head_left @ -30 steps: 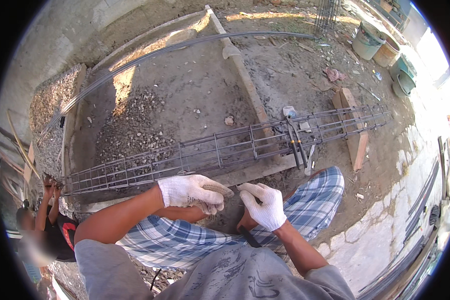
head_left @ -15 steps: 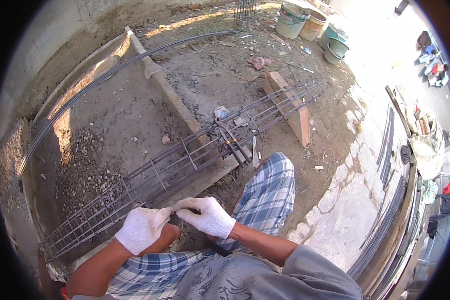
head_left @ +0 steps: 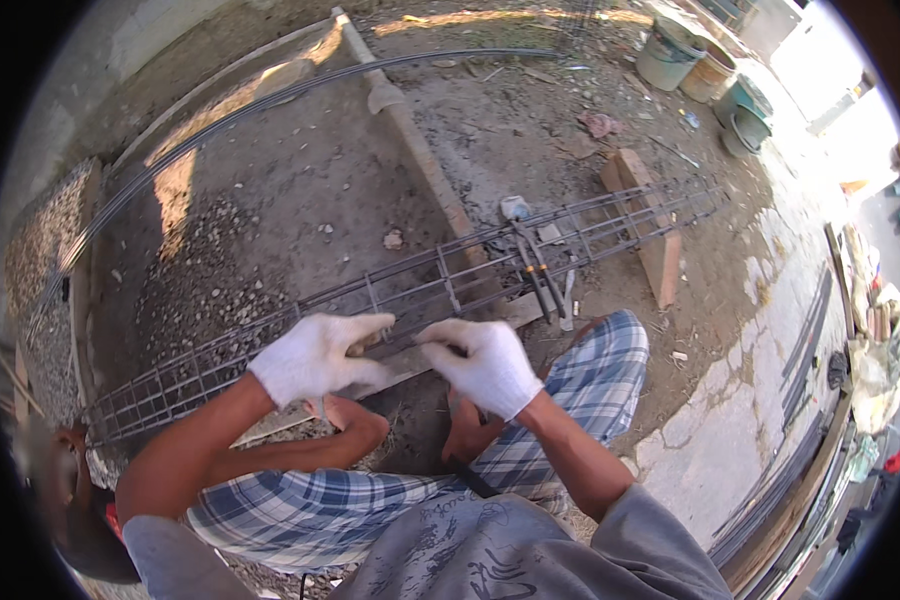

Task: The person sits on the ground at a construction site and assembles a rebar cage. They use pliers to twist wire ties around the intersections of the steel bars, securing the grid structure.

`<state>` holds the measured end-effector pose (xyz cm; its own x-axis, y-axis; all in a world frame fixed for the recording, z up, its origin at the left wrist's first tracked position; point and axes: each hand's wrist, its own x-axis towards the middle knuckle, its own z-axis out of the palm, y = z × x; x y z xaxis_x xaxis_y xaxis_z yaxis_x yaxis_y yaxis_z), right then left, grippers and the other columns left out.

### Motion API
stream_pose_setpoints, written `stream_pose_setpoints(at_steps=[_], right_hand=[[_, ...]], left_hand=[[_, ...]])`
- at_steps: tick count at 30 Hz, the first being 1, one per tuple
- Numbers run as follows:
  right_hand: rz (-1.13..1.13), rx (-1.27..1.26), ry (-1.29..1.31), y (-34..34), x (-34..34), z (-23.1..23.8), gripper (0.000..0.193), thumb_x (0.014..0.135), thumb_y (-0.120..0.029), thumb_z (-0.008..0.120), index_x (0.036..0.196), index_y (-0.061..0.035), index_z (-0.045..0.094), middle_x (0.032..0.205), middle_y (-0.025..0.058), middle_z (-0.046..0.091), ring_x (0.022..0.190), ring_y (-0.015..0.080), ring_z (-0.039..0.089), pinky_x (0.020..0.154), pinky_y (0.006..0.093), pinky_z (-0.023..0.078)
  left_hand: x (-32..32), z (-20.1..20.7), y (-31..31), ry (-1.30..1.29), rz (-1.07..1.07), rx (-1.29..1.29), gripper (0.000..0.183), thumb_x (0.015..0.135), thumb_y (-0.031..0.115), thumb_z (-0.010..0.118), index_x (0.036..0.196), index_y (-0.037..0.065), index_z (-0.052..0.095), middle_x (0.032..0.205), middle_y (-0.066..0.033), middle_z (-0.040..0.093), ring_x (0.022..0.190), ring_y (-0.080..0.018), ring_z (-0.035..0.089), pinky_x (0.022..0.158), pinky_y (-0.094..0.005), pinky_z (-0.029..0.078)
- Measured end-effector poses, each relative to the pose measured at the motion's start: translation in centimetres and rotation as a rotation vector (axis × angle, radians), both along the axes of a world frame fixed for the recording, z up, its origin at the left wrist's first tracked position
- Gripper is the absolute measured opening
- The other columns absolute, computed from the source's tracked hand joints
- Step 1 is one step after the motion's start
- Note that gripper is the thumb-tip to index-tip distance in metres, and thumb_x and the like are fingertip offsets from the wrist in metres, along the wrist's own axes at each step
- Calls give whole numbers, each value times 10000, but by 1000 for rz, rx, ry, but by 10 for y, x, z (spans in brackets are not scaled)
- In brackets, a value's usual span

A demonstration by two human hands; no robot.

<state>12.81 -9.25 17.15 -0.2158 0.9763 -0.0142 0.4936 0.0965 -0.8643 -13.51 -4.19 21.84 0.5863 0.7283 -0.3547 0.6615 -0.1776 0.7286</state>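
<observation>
A long rebar cage (head_left: 447, 280) of thin steel bars and stirrups runs slantwise in front of me, from lower left to upper right. My left hand (head_left: 315, 360), in a white knit glove, is over the cage's near side with thumb and fingers apart. Close to its right, my right hand (head_left: 490, 368), gloved alike, has its fingers curled toward the thumb; anything pinched there is too small to make out. The hands do not touch each other. Pincers (head_left: 538, 270) with dark, yellow-marked handles rest across the cage, right of my hands.
A wooden block (head_left: 658, 250) lies under the cage's far right end. Buckets (head_left: 668, 55) stand at the back right. Long bent rods (head_left: 240, 112) arc across the left. Bars and planks (head_left: 805, 450) lie at the right. Another person (head_left: 80, 500) shows at the lower left edge.
My hands were together at the fingertips and have moved apart. The left hand's fingers have spread. The view has shifted, so the cage appears farther right.
</observation>
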Motion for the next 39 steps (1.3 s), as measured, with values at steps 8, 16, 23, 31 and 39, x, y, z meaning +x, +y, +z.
stream_pose_setpoints(at_steps=[8,16,23,31,39], right_hand=[[171,206,-644,116,-46,-12,206,946,-283,681,1014,-160,832,908,172,787,891,393,772,813,507,615],[541,53,-930,167,-90,-59,236,911,-258,660,1016,-157,846,994,188,800,952,413,773,863,504,623],[670,-44,-987,178,-116,-66,253,899,-250,669,1042,-150,852,1023,193,803,992,410,775,881,499,623],[656,-130,-944,183,-124,-76,283,875,-246,668,1065,-151,855,1061,192,805,1005,413,773,897,496,617],[474,-124,-818,163,-111,-90,291,894,-265,646,1067,-152,853,1064,192,801,1021,415,766,922,501,608]], left_hand=[[-67,-142,107,189,-23,-37,449,885,327,697,1230,59,800,1173,-199,797,1059,-327,773,967,-396,584],[-60,-213,102,-84,199,-244,492,892,353,773,1303,84,794,1258,-97,811,1110,-194,742,1005,-340,555],[-46,-210,91,-284,392,-459,455,848,176,832,1271,13,793,1040,-53,802,890,-129,692,803,-322,564],[-45,-223,94,-317,415,-582,354,865,169,819,1182,13,809,970,-44,790,805,-137,679,747,-323,550],[-41,-216,96,-205,325,-406,276,883,197,796,1094,20,806,894,-45,755,761,-129,653,701,-315,526]])
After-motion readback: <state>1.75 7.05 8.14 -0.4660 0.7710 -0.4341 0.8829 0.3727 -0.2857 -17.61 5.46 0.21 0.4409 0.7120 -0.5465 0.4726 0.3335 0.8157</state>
